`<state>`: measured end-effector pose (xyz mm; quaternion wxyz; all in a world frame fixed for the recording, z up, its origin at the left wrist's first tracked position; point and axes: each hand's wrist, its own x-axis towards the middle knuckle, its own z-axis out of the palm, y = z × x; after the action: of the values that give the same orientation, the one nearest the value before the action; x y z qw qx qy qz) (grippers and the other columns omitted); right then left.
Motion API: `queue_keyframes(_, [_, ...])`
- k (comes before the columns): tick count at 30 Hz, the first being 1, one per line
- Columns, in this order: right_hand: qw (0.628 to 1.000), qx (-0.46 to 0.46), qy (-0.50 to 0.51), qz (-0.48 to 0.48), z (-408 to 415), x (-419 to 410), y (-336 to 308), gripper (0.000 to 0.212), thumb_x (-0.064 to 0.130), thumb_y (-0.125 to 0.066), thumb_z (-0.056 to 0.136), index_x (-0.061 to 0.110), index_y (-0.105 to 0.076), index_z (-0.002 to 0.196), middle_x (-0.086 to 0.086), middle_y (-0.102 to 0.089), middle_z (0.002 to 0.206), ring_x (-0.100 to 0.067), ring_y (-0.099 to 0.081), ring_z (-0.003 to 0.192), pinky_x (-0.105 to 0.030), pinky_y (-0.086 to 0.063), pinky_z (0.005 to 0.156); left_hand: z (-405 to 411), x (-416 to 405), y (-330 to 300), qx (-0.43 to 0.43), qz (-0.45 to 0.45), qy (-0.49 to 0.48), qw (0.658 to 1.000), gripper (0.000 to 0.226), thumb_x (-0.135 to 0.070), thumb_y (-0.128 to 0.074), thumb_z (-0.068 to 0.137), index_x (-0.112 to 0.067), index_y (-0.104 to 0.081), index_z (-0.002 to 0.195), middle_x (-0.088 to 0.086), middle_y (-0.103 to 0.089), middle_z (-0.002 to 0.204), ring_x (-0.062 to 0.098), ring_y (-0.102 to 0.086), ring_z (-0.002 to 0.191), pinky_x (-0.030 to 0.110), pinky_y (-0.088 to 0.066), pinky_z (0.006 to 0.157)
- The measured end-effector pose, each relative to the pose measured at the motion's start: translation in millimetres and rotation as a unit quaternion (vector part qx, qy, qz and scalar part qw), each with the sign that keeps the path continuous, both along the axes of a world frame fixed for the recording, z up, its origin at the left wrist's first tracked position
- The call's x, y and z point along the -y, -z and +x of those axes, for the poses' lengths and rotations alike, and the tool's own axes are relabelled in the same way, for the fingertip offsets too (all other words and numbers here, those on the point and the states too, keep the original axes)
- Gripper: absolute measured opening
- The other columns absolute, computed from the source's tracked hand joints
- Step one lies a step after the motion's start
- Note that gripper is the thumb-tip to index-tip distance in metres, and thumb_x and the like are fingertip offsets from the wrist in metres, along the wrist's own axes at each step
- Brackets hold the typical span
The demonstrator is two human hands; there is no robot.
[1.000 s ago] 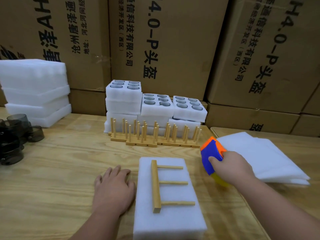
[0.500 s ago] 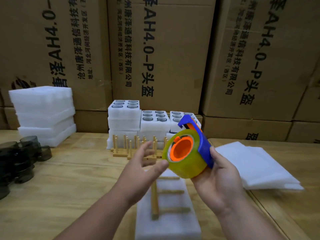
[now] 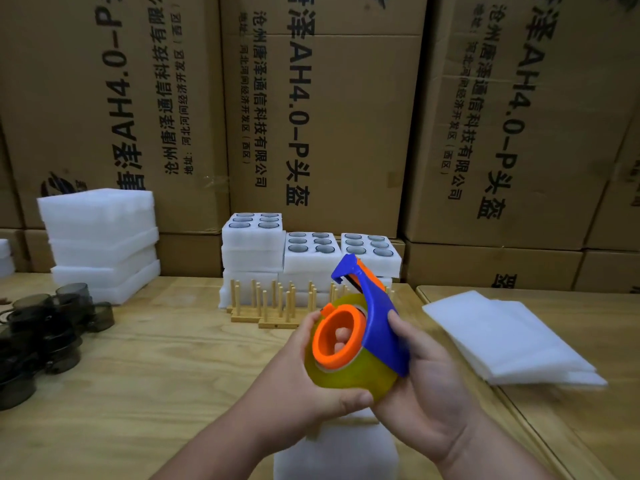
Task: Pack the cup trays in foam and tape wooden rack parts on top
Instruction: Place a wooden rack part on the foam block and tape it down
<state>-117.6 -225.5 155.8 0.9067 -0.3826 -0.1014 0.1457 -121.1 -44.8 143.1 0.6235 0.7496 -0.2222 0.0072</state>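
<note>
Both hands hold a tape dispenser [image 3: 356, 336] in front of me: a yellowish roll on an orange hub with a blue handle and cutter. My right hand [image 3: 426, 393] grips the blue handle from the right. My left hand [image 3: 311, 382] cups the roll from the left and below. Under my hands lies a white foam block [image 3: 332, 452]; the wooden rack part on it is hidden. More wooden peg racks [image 3: 273, 303] stand at the back, in front of stacked foam cup trays [image 3: 308, 251] with round holes.
A pile of plain foam blocks [image 3: 100, 237] stands at back left. Dark translucent cups [image 3: 45, 327] crowd the left table edge. Thin foam sheets [image 3: 502, 334] lie on the right table. Cardboard boxes [image 3: 311, 109] wall off the back.
The right hand lifted the tape dispenser from the table to chest height. The left hand rose from beside the foam block and now clasps the roll. The view tilted upward.
</note>
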Motion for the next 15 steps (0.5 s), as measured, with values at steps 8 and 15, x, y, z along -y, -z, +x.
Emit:
queue_keyframes(8, [0.843,0.256,0.172,-0.442,0.9,26.1,-3.3,0.038,0.039,-0.083,0.076,0.047,-0.069,0.110,0.009,-0.074,0.110,-0.011,-0.071,0.100,-0.027,-0.061,0.080,4.4,-31.8,-11.9,-0.015,-0.019,-0.035,0.999,0.109,-0.094,-0.070,0.043,-0.060,-0.034,0.141,-0.030,-0.048,0.144,-0.003,-0.059,0.122,0.030,-0.052,0.097])
queue_keyframes(15, [0.648,0.408,0.326,-0.554,20.3,57.3,16.6,0.045,0.014,-0.090,0.073,0.044,-0.072,0.101,0.023,-0.067,0.111,-0.003,-0.057,0.105,-0.035,-0.049,0.091,3.0,-39.4,-24.3,0.076,-0.060,-0.075,0.992,0.061,-0.063,-0.071,0.070,-0.049,-0.061,0.128,-0.014,-0.067,0.127,0.015,-0.069,0.108,0.028,-0.055,0.083])
